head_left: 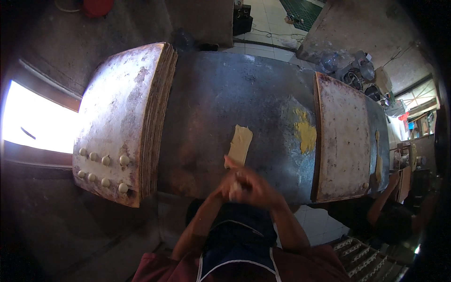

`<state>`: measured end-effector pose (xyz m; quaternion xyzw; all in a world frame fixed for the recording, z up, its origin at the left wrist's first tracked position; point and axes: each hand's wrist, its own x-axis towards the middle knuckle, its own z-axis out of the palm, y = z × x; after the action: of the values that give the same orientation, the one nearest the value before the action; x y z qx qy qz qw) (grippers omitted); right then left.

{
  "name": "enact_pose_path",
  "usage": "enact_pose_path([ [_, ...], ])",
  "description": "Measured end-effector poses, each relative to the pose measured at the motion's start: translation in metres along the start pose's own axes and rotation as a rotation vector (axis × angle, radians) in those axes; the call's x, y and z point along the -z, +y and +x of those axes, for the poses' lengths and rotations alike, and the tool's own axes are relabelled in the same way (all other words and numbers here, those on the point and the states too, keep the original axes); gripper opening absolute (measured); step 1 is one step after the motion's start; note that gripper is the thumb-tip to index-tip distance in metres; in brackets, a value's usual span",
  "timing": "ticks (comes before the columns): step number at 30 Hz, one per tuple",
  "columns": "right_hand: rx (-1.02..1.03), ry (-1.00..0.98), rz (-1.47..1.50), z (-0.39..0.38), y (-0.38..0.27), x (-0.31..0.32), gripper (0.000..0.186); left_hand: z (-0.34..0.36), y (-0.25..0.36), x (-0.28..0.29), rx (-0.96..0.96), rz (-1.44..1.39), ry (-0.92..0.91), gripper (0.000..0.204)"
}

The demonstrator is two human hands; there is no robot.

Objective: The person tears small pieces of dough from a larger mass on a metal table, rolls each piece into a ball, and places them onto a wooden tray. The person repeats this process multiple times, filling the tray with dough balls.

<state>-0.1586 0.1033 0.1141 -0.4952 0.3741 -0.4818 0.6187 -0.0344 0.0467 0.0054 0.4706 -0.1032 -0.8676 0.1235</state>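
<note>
A flattened, pale dough strip [240, 141] lies on the middle of the dark metal worktop [211, 94]. Just below it my hands come together, blurred by motion, around a small pale piece that looks like dough [235, 189]. My left hand [224, 187] is on its left side, fingers partly hidden behind the other hand. My right hand [256, 191] overlaps it from the right, its fingers smeared. A fingertip reaches up to the strip's lower end; I cannot tell whether it touches.
Stacked worn boards [117, 103] on the left hold several dough balls [105, 160]. A thinner board [340, 141] lies right, beside a yellow smear [305, 134] and a long wooden stick [378, 160]. Water jugs [329, 63] stand behind. Another person's arm [380, 202] shows at far right.
</note>
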Motion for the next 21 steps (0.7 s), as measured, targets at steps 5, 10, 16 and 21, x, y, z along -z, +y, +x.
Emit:
enact_pose_path([
  [5, -0.088, -0.052, -0.491, 0.098, 0.084, 0.013, 0.023, -0.067, 0.003, -0.01, -0.636, 1.482, -0.005, 0.028],
  [10, 0.176, 0.291, -0.528, 0.052, 0.117, -0.001, 0.017, -0.121, 0.022, 0.007, -1.017, 1.614, -0.282, 0.017],
  [16, -0.162, 0.583, -1.331, -0.065, 0.1, 0.034, 0.027, -0.074, 0.067, 0.078, -1.151, 1.664, 0.306, 0.026],
  [21, -0.088, 0.774, -1.398, -0.03, 0.11, 0.043, 0.03, -0.004, 0.066, 0.09, -1.194, 1.512, 0.708, 0.027],
])
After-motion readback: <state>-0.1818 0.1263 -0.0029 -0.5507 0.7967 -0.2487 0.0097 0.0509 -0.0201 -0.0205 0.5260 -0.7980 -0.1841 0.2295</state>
